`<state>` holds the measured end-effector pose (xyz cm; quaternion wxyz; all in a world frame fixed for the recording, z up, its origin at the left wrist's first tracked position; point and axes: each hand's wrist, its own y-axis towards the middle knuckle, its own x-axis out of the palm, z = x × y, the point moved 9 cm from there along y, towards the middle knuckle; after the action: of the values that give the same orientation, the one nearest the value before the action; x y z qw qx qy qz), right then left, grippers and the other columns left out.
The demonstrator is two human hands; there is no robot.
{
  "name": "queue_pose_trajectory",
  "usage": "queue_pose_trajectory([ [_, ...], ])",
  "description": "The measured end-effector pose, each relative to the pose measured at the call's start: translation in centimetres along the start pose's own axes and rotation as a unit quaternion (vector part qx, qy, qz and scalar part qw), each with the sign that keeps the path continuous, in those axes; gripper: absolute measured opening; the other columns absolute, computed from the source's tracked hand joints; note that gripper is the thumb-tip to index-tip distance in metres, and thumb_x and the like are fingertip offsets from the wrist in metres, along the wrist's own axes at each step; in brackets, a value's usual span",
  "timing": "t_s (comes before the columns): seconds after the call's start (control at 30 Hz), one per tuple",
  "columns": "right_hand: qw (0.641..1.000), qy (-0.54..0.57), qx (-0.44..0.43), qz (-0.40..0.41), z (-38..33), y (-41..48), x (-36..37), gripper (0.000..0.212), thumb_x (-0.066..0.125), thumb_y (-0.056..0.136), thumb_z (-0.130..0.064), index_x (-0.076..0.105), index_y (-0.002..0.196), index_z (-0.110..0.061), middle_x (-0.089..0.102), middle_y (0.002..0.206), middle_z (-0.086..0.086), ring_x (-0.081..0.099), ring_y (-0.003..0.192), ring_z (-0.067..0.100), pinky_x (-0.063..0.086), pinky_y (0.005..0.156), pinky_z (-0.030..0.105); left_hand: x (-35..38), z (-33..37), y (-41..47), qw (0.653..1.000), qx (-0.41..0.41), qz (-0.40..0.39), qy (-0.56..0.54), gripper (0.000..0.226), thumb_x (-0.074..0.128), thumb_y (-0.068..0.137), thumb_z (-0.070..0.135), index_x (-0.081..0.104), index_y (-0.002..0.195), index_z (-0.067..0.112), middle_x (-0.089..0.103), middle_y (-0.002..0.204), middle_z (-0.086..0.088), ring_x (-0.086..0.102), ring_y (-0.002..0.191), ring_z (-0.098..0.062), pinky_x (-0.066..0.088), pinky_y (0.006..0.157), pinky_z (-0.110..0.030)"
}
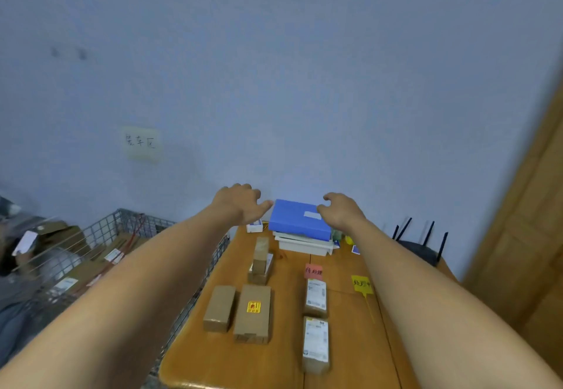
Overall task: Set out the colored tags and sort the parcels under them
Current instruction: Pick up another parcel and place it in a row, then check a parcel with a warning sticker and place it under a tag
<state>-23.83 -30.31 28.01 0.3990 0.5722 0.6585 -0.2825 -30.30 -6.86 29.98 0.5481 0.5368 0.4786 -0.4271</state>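
I'm hovering my left hand (pixel 243 205) and right hand (pixel 341 212) either side of the blue box (pixel 300 220), fingers loosely apart, gripping nothing. It's lying atop the white stack (pixel 304 247) at the far end of the table (pixel 274 361) (long axis running left-right), right hand sitting nearer.

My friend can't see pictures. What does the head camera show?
The left hand and right hand reach for a blue box atop a stack at the wooden table's far end. Nearer lie brown parcels, two below a red tag; a yellow tag lies alone.

One red tag (pixel 313 271), one yellow tag (pixel 361 283), six parcels (pixel 253 314)
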Motion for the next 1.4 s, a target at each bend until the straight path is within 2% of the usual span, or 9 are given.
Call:
queue_pose_trajectory([
  [0.2, 1.0, -0.018, -0.009, -0.02, -2.0, -0.2, 3.7, 0.057, 0.051, 0.098, -0.036, 0.043, 0.15, -0.015, 0.045, 0.153, 0.009, 0.046, 0.136, 0.031, 0.042, 0.11, 0.045, 2.2, -3.4, -1.4, 1.0, -0.011, -0.017, 0.008, 0.069, 0.022, 0.101, 0.067, 0.057, 0.139, 0.021, 0.057, 0.141, -0.007, 0.054, 0.127, -0.028, 0.045, 0.097, -0.045],
  [0.4, 0.999, -0.021, 0.006, -0.043, -2.8, 2.8, 7.4, 0.059, 0.049, 0.099, -0.032, 0.038, 0.153, -0.012, 0.04, 0.158, 0.008, 0.043, 0.14, 0.029, 0.04, 0.111, 0.039, 5.1, -7.2, 0.0, 0.999, -0.021, -0.033, -0.002, 0.07, 0.023, 0.101, 0.067, 0.055, 0.142, 0.021, 0.057, 0.143, -0.008, 0.054, 0.129, -0.028, 0.046, 0.098, -0.045],
  [0.67, 0.997, -0.006, 0.038, -0.066, -3.8, 11.1, 14.9, 0.06, 0.048, 0.1, -0.034, 0.034, 0.154, -0.013, 0.037, 0.159, 0.008, 0.04, 0.141, 0.031, 0.04, 0.11, 0.042, 11.4, -13.6, 6.8, 0.996, -0.031, -0.079, -0.014, 0.07, 0.022, 0.101, 0.067, 0.056, 0.139, 0.02, 0.058, 0.14, -0.008, 0.056, 0.126, -0.029, 0.047, 0.097, -0.045],
  [0.9, 0.992, -0.017, 0.09, -0.091, -3.5, 16.8, 23.1, 0.051, 0.05, 0.1, -0.034, 0.043, 0.144, -0.01, 0.05, 0.146, 0.013, 0.05, 0.129, 0.033, 0.046, 0.099, 0.04, 17.0, -17.8, 13.6, 0.993, -0.012, -0.12, -0.012, 0.07, 0.021, 0.102, 0.066, 0.053, 0.142, 0.019, 0.057, 0.142, -0.009, 0.055, 0.128, -0.03, 0.047, 0.098, -0.047],
  [1.13, 0.988, 0.015, 0.121, -0.095, -3.7, 19.1, 26.5, 0.057, 0.052, 0.097, -0.035, 0.041, 0.149, -0.014, 0.05, 0.147, 0.01, 0.052, 0.129, 0.029, 0.047, 0.097, 0.037, 21.9, -18.7, 16.6, 0.989, 0.013, -0.146, -0.027, 0.072, 0.02, 0.101, 0.066, 0.055, 0.142, 0.018, 0.056, 0.142, -0.014, 0.053, 0.13, -0.032, 0.048, 0.102, -0.05],
  [1.3, 0.984, 0.015, 0.146, -0.102, -2.6, 20.6, 29.1, 0.058, 0.053, 0.097, -0.034, 0.04, 0.15, -0.012, 0.046, 0.151, 0.01, 0.047, 0.135, 0.028, 0.043, 0.103, 0.038, 26.1, -17.7, 18.9, 0.983, 0.039, -0.173, -0.043, 0.071, 0.019, 0.102, 0.066, 0.053, 0.142, 0.018, 0.055, 0.145, -0.013, 0.052, 0.133, -0.033, 0.046, 0.105, -0.052],
  [1.4, 0.977, 0.009, 0.175, -0.124, -1.3, 20.7, 31.6, 0.057, 0.051, 0.097, -0.034, 0.04, 0.149, -0.013, 0.05, 0.145, 0.008, 0.051, 0.129, 0.027, 0.046, 0.098, 0.037, 28.9, -17.0, 19.9, 0.98, 0.058, -0.187, -0.046, 0.071, 0.019, 0.103, 0.065, 0.05, 0.144, 0.016, 0.051, 0.15, -0.011, 0.051, 0.135, -0.032, 0.045, 0.104, -0.051],
])
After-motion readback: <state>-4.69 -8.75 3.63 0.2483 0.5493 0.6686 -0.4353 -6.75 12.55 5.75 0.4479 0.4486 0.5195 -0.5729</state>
